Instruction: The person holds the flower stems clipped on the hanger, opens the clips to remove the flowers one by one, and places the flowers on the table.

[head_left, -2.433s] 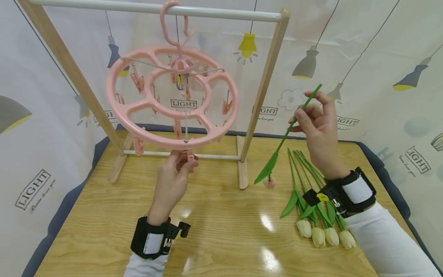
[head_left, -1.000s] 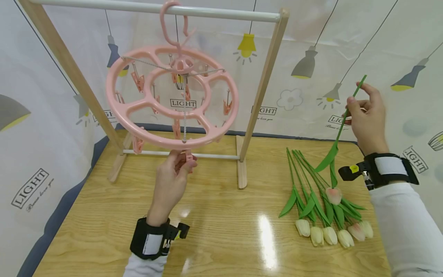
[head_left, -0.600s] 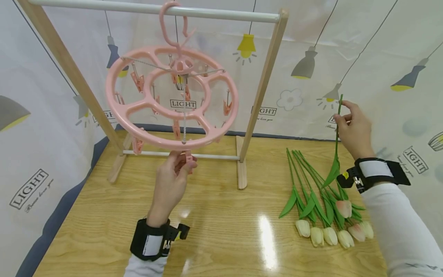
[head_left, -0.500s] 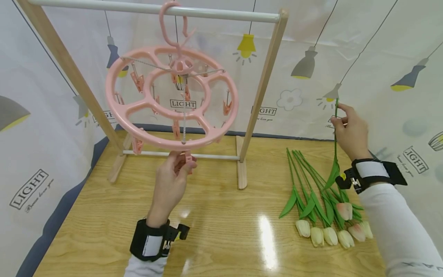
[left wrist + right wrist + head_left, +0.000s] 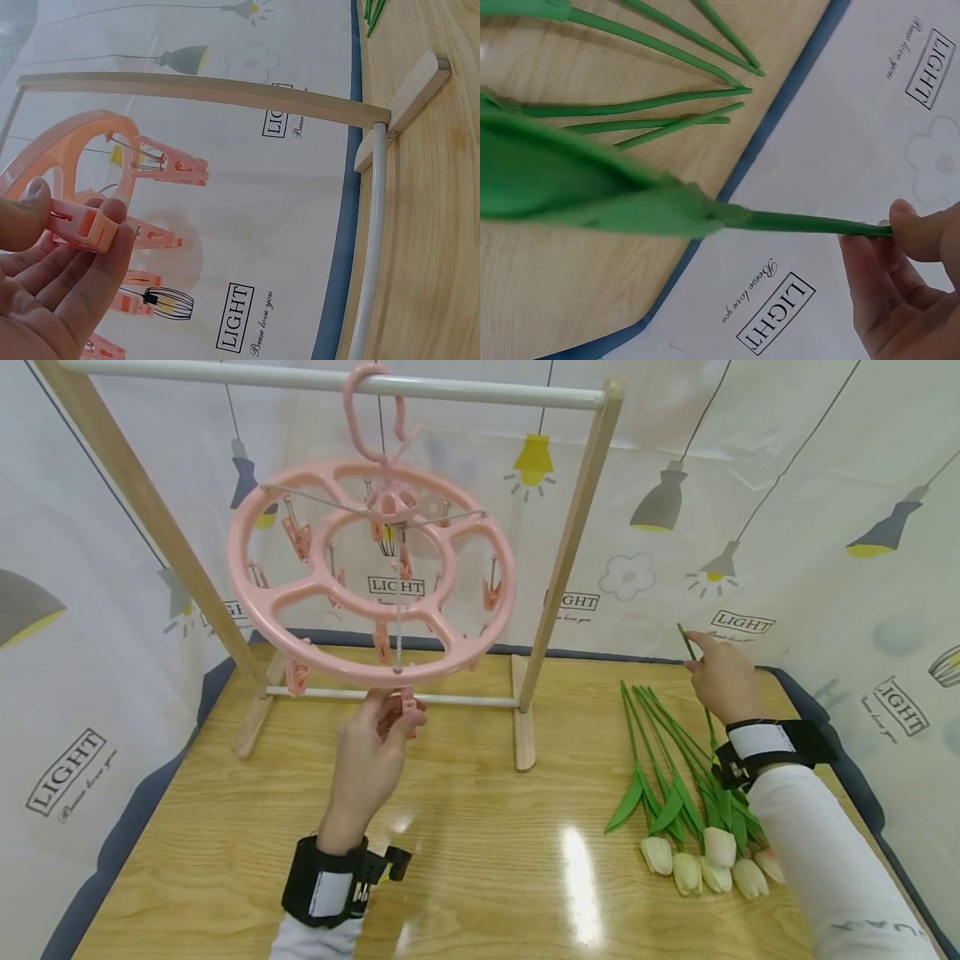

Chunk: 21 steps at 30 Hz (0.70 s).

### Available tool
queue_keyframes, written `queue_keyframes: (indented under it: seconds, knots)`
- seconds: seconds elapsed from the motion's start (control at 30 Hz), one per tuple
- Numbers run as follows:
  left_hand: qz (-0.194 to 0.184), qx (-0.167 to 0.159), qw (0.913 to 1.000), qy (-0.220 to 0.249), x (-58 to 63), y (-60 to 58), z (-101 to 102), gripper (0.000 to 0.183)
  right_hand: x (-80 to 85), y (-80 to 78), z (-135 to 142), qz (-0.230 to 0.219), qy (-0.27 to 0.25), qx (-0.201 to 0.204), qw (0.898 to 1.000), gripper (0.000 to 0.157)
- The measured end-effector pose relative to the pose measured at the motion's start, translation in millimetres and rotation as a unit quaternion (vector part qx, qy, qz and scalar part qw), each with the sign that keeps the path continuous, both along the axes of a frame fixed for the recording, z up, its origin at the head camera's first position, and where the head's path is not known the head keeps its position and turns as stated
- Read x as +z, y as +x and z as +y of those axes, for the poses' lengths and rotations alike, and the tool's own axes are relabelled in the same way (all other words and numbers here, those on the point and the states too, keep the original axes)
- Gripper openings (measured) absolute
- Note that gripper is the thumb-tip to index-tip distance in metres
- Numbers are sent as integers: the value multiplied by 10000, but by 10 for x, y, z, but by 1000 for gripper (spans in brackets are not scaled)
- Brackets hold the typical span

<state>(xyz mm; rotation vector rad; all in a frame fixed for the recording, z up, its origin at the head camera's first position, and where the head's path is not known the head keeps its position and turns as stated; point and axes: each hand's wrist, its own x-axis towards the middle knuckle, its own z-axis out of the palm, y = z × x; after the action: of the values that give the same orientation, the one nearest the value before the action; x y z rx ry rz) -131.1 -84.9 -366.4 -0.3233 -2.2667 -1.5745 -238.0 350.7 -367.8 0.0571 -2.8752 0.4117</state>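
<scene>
My left hand (image 5: pixel 367 752) pinches a pink clothespin (image 5: pixel 84 226) that hangs from the front rim of a round pink clip hanger (image 5: pixel 258 606). In the left wrist view the thumb presses one side of it and the fingers the other. On the right, my right hand (image 5: pixel 723 677) pinches an artificial tulip by the tip of its green stem (image 5: pixel 802 223), flower end down. Its leaf (image 5: pixel 592 195) fills the left of the right wrist view. Below it lie several pale tulips (image 5: pixel 657 855) with stems pointing away; the right forearm hides some of them.
The hanger hooks over the white top bar (image 5: pixel 480 389) of a wooden stand (image 5: pixel 573 543). More pink clothespins (image 5: pixel 297 537) dangle around its rings. A printed curtain (image 5: pixel 810 510) encloses the back and sides of the wooden table (image 5: pixel 465 860).
My right hand first carried the tulip right, away from the hanger, then brought it down and back left over the lying tulips. The left hand stays on the clothespin.
</scene>
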Motion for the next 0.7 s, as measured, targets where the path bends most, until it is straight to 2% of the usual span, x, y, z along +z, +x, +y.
queue_keyframes:
  seconds: [0.33,0.57,0.7]
  knots:
    - [19,23,10000,-46,9,13,-12,30,-198,-17,-80,-997,267,123,9946,58]
    - [65,-5,10000,-11,10,21,-18,29,-351,-64,-100,-2019,200,478,9780,71]
    - [181,-52,9998,48,8,21,-20,29,-469,-45,-111,-2223,94,510,9736,74]
